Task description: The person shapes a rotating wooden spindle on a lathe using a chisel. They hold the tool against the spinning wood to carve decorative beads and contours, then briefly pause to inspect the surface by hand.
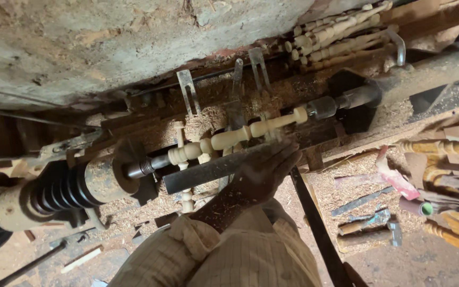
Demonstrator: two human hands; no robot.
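Observation:
A pale turned wooden spindle [229,139] is mounted between the two ends of a lathe and runs from lower left to upper right. My left hand [265,166], dusted with wood chips, lies over a flat dark metal bar [200,174] just in front of the spindle. Its fingertips reach the spindle near the right end, where something small and pale is blurred; I cannot tell what it is. A checked sleeve [187,239] covers the forearm. My right hand is out of view.
The rusty lathe head with a grooved pulley [59,191] sits at left and the tailstock [415,74] at right. Finished pale spindles [336,37] lie at the back, varnished ones [447,149] at right. Chisels and a hammer [373,220] lie in the sawdust.

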